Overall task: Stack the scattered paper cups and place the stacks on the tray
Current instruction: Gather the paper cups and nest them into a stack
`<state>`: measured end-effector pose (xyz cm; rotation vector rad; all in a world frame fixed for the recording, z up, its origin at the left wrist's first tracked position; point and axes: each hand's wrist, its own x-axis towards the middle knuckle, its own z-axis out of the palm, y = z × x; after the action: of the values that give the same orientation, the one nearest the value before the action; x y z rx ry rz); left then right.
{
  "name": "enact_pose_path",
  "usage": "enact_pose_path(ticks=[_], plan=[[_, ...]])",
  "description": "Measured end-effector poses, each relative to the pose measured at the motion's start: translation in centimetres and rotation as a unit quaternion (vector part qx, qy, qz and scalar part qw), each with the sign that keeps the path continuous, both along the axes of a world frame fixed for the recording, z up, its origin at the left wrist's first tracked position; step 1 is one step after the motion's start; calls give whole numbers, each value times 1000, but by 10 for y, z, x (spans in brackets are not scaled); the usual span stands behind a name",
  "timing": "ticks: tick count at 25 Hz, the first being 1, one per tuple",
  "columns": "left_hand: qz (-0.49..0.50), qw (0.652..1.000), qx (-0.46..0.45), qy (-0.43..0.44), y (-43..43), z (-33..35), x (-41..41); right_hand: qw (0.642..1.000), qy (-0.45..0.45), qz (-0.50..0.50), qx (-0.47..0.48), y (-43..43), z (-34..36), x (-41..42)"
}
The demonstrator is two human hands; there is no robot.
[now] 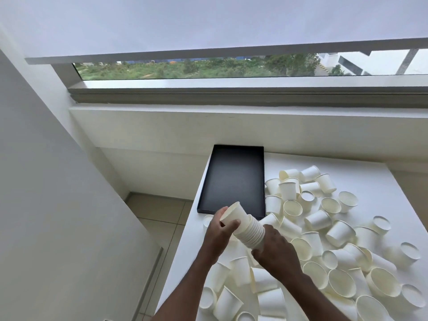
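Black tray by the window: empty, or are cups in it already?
Empty: the tray shows only bare dark floor; left hand and right hand hold the cup stack.

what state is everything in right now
tray, on the table, nothing in it
stack of cups, tilted, held above the table between both hands
loose cups, scattered on the table, mostly on their sides
left hand, gripping the stack's upper end
right hand, gripping the stack's lower end
window blind, lowered most of the way

white wall | wide window, blind mostly down | tiled floor | daylight
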<state>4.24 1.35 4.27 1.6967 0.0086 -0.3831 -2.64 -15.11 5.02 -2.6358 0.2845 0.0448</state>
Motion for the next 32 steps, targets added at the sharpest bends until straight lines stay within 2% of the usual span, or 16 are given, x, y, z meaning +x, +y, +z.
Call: enact_pose_path(ticks=[3,6,9,12,14,16,18,20,21,24,26,27,29,31,32], plan=[[-57,992,93,-66,-9,6,-17,997,25,5,70,5,7,4],[-96,983,142,-70,-13,12,-28,989,16,21,144,13,7,5],[-94,994,46,-24,-12,26,-32,969,-15,53,240,25,11,-2],[37,994,-101,18,2,37,-33,952,-98,42,286,41,26,-1],[170,970,-162,64,22,31,-34,937,-128,-12,325,52,38,8],[254,919,-257,158,37,18,-40,918,-137,-60,367,65,47,20],[262,851,-392,231,37,10,-53,907,-137,-81,389,84,49,27],[224,789,-522,235,27,11,-61,901,-123,-103,404,108,45,30],[208,772,-558,222,22,14,-62,900,-116,-112,404,119,41,29],[199,761,-581,208,28,13,-45,914,-110,-95,379,143,30,35],[210,756,-587,200,43,12,-33,923,-89,-39,372,150,26,44],[230,754,-585,190,53,9,-26,922,-72,2,381,153,23,48],[293,745,-577,164,74,4,-14,896,-52,73,436,157,18,57],[352,724,-573,154,93,0,-2,880,-74,47,466,152,4,72],[369,713,-575,155,103,-3,3,893,-89,-2,442,147,-7,83]])
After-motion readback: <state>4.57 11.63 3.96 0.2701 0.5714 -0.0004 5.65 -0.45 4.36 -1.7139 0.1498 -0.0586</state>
